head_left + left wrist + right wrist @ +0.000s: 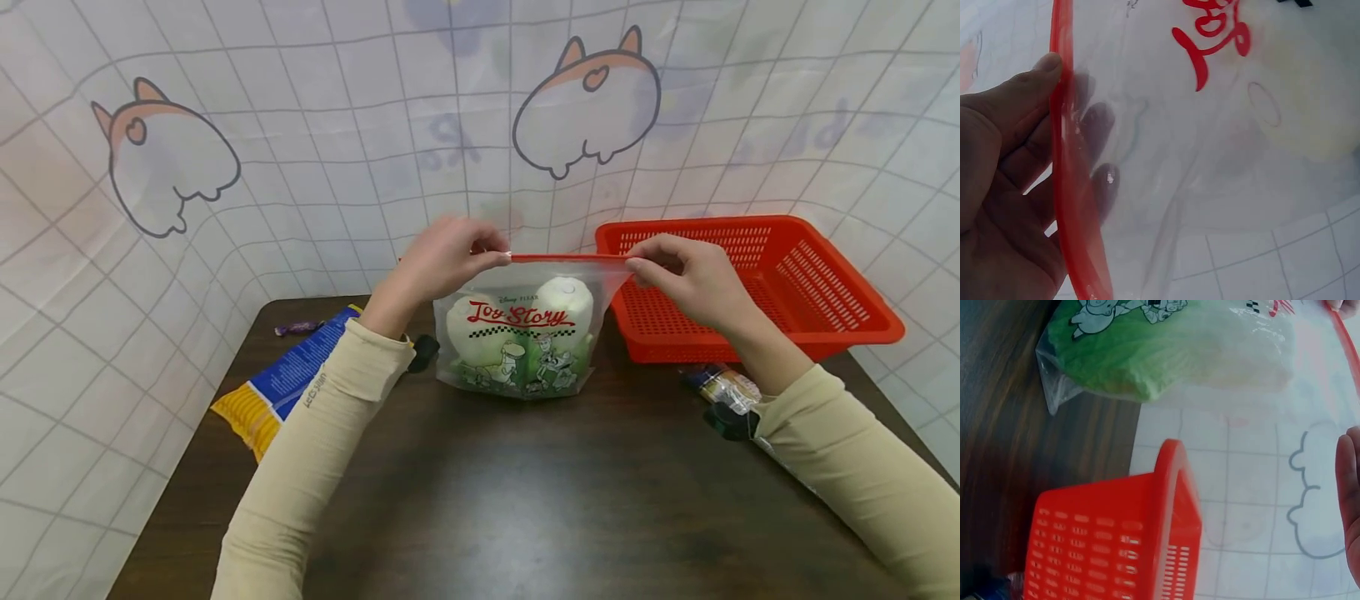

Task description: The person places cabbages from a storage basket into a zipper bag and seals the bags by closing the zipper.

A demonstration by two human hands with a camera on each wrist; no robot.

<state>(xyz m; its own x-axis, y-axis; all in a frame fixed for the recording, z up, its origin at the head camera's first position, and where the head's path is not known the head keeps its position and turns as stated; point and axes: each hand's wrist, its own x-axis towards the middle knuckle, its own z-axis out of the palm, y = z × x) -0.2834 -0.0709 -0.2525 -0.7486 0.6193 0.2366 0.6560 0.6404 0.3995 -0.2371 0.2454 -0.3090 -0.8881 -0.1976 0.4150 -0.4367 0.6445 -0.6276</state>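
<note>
A clear zip bag (517, 387) printed "Toy Story" stands upright on the dark table, its red zip strip (570, 257) stretched along the top. Inside show pale rounded things (567, 293) and, lower down, something green and leafy (1110, 369), perhaps vegetables. My left hand (442, 262) pinches the red strip left of its middle; in the left wrist view the thumb lies on the near side and fingers (1107, 187) show through the plastic behind. At the strip's right end, my right hand (697, 279) pinches the bag's corner between thumb and fingers. Only part of that hand enters the right wrist view.
A red plastic basket (750, 342) stands right of the bag. Beside my left forearm lies a blue and yellow packet (288, 383), with a small purple-wrapped sweet (298, 328) behind it. A shiny packet (723, 385) is partly under my right wrist. A patterned curtain (360, 150) hangs behind.
</note>
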